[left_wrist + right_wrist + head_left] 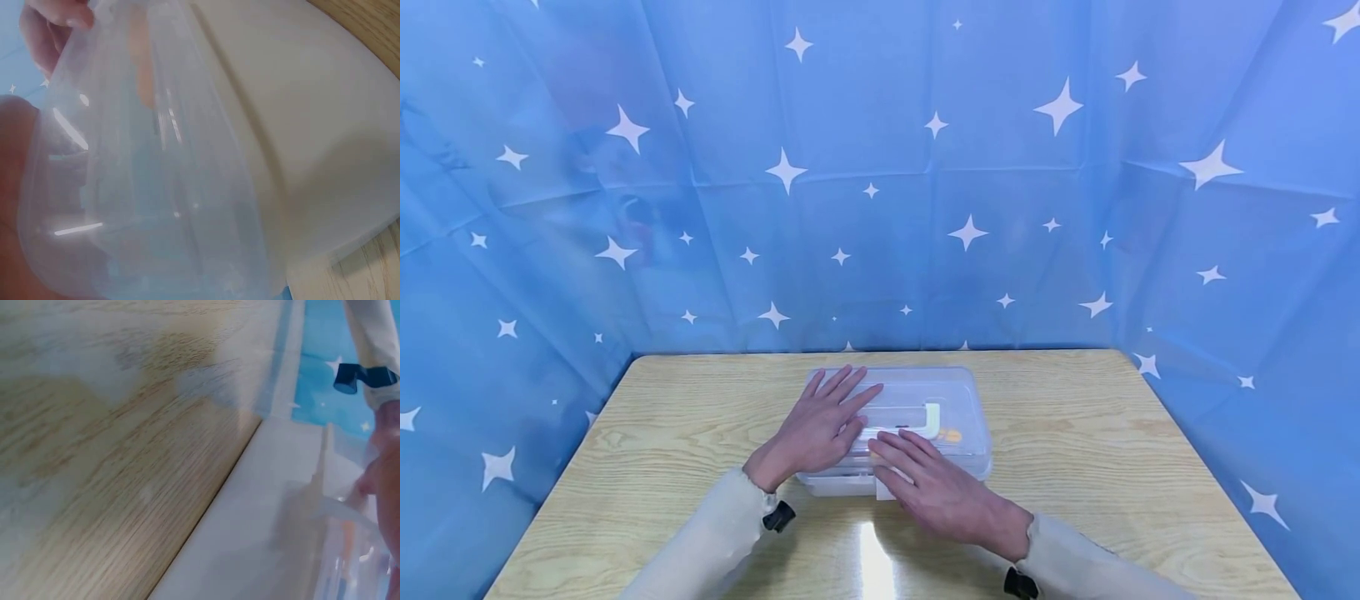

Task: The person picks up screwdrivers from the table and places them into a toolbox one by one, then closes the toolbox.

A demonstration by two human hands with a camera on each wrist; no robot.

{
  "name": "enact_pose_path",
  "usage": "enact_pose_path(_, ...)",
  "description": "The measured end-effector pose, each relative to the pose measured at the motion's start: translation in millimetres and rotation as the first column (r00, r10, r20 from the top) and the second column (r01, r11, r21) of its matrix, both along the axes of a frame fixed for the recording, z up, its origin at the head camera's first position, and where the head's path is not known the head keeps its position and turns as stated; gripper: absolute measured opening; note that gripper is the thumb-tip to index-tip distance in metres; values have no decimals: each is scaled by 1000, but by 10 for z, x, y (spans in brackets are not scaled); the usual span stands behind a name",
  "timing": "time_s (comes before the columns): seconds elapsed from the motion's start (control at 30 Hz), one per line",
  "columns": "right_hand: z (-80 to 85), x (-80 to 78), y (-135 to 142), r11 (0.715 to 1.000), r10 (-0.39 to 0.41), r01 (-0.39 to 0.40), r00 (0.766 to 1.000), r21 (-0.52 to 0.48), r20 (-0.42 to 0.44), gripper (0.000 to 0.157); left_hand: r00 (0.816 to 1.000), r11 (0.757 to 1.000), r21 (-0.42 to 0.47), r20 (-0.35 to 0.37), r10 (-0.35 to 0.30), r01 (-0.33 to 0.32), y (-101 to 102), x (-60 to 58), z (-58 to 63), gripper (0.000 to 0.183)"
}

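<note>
A clear plastic box (958,387) with a translucent lid (175,200) and a white base (312,94) sits on the table, its lid down. My left hand (816,429) rests on the left part of the lid, fingers spread and straight. At the front edge, my right hand (943,496) lies with its fingers extended over the lid, above a white front tab (884,490). A pale handle (932,419) is set in the lid, partly covered by the hands. Something orange (952,435) shows through the plastic beside it.
The box stands near the back middle of a light wood-grain table (1097,450). A blue curtain (880,125) with white stars hangs behind and at both sides. Black straps (778,517) sit at the cuffs of the pale sleeves (707,533).
</note>
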State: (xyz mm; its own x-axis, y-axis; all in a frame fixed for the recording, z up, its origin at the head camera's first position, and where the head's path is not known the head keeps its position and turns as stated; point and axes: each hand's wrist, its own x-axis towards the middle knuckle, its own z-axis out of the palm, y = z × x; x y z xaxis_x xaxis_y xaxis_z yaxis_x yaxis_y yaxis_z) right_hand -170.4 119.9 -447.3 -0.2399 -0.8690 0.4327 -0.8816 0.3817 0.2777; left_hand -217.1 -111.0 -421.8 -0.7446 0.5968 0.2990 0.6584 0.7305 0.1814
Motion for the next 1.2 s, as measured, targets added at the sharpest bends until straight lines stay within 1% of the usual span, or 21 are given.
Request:
enact_pose_path(0.33, -9, 5, 11, 1000, 21, -21, 1000, -8, 1, 50, 1000, 1000, 12, 11, 7, -7, 4, 0, -9, 45)
enact_pose_path(0.4, -18, 5, 9, 1000, 17, -17, 1000, -7, -3, 49, 1000, 1000, 15, 8, 4, -4, 2, 2, -8, 45)
enact_pose_path(0.47, -25, 4, 6, 1000, 11, -11, 1000, -4, -1, 41, 1000, 1000, 17, 2, 1, -1, 1, 1, -9, 45)
enact_pose_path(0.53, -32, 4, 8, 1000, 7, -7, 1000, -2, 14, 28, 1000, 1000, 22, -1, -1, 1, 0, 2, -8, 45)
enact_pose_path(0.57, -37, 5, 8, 1000, 5, -5, 1000, 0, 22, 24, 1000, 1000, 25, -1, -1, 1, 1, 0, -10, 45)
enact_pose_path(0.63, -47, 7, 8, 1000, 0, 0, 1000, 3, 31, 24, 1000, 1000, 25, 2, 2, -2, 0, 1, -11, 46)
enact_pose_path(0.73, -64, 9, 1, 1000, -9, 9, 1000, -3, 21, 25, 1000, 1000, 23, 10, 6, -6, -1, 3, -11, 46)
enact_pose_path(0.83, -68, 5, -14, 999, -16, 16, 1000, -32, 16, 33, 1000, 1000, 19, 14, 2, -3, -2, 6, -6, 46)
enact_pose_path(0.93, -55, 2, -36, 998, -26, 28, 999, -63, 36, 34, 1000, 1000, 16, 12, 2, -2, -2, 5, -7, 46)
enact_pose_path(1.0, -40, 4, -49, 996, -37, 41, 998, -76, 54, 37, 1000, 1000, 15, 10, 3, -3, -2, 3, -9, 46)
enact_pose_path(1.03, -29, 9, -55, 995, -49, 55, 996, -77, 73, 41, 1000, 1000, 15, 11, 2, -2, -2, 4, -9, 46)
enact_pose_path(1.1, 0, 23, -63, 992, -97, 104, 990, -66, 98, 55, 1000, 1000, 14, 12, 2, -2, -2, 5, -9, 46)
enact_pose_path(1.2, 50, 49, -70, 983, -170, 178, 976, -51, 138, 73, 1000, 1000, 18, 17, 1, -1, -1, 10, -2, 46)
